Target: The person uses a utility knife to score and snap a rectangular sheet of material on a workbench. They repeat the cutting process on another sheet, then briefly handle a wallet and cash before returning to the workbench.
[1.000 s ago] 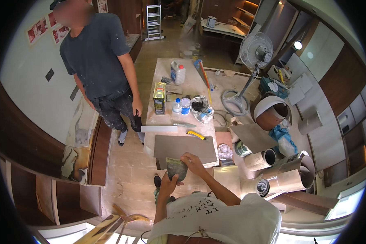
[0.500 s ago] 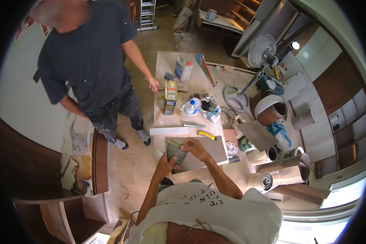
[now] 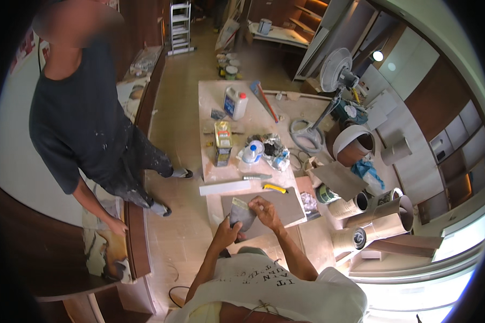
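Note:
My left hand [image 3: 226, 235] is closed around a flat dark grey piece [image 3: 241, 215] with a pale upper edge; its material is unclear. The fingers of my right hand [image 3: 267, 211] are pinched together beside the piece's upper right edge. What they hold, if anything, is too small to make out. Both hands hang over the near end of the worktable, above a flat grey sheet [image 3: 283, 202]. Beyond them lie a yellow utility knife [image 3: 275, 188], a long white strip [image 3: 224, 187] and a slim grey-green tool [image 3: 257, 176].
On the worktable [image 3: 213, 171] stand a rectangular metal can [image 3: 223, 143], a capped bottle [image 3: 250, 155] and a white jug [image 3: 235, 104], with a handsaw [image 3: 264, 101] farther back. A standing fan [image 3: 337, 70] and rolled sheets [image 3: 382, 220] are at the right. Another person [image 3: 81, 107] stands at the left.
The other person has moved left, away from the table, and now reaches down to the burnt-looking panel. My right fingers have slid toward the grey piece's right edge. The view has shifted slightly.

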`<action>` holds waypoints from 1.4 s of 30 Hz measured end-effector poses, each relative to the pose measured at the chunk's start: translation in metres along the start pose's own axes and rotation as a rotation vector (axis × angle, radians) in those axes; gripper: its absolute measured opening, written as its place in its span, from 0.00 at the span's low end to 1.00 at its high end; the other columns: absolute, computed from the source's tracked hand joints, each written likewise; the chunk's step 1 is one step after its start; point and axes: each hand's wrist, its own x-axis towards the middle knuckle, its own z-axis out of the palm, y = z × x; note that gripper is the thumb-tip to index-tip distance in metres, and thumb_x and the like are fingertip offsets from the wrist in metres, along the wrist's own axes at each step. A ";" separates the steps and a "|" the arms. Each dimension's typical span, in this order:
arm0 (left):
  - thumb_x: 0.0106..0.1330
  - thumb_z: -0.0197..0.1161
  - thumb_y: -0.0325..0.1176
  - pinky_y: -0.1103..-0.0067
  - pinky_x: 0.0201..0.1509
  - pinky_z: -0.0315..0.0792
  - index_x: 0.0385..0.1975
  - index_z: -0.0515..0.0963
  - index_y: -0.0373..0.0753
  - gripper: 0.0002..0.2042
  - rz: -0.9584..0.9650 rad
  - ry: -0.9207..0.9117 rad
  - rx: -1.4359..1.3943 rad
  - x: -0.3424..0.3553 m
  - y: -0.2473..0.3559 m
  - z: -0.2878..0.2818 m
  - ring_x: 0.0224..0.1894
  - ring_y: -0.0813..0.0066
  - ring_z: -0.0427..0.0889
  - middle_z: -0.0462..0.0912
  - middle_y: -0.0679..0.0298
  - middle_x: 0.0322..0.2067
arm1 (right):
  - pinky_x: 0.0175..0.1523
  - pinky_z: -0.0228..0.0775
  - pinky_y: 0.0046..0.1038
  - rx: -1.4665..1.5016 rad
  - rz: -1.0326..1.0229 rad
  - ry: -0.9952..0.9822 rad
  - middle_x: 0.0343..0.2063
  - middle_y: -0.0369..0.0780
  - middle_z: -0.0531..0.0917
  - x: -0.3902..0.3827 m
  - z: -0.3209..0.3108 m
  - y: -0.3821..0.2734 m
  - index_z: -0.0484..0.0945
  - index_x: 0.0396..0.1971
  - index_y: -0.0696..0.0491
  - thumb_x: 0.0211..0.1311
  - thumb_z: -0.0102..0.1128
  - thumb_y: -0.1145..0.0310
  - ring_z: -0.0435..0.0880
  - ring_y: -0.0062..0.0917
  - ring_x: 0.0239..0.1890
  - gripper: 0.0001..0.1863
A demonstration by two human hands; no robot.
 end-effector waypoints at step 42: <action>0.69 0.57 0.32 0.79 0.18 0.77 0.43 0.72 0.27 0.13 0.111 0.544 -0.007 -0.106 0.001 -0.387 0.20 0.69 0.84 0.81 0.57 0.28 | 0.30 0.68 0.22 0.365 0.061 -0.086 0.21 0.36 0.77 0.104 0.427 -0.166 0.70 0.32 0.55 0.76 0.47 0.59 0.75 0.18 0.23 0.16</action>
